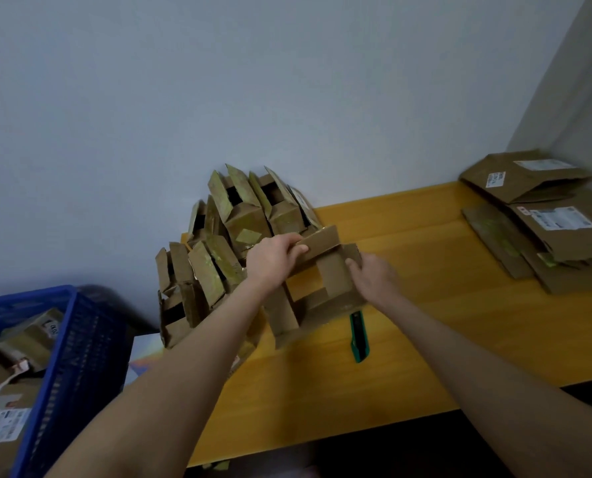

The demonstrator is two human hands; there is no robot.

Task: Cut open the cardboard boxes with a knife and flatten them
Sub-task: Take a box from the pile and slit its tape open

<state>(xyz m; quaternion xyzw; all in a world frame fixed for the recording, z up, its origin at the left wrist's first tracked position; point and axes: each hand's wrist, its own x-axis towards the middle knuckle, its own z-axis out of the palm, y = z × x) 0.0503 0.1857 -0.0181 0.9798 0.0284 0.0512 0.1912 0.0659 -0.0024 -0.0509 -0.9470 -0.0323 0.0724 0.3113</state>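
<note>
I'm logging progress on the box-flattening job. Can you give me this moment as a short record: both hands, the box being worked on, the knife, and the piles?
left hand: grips the upper flap of the box
right hand: holds the box's right side; slightly blurred
box state: opened, flaps spread, not yet flat
knife: green, lying on the table beside the box, in neither hand
pile: opened boxes heaped at the table's rear left
flat stack: flattened cardboard at the table's right end
basket: blue, left of the table, holds more boxes
</note>
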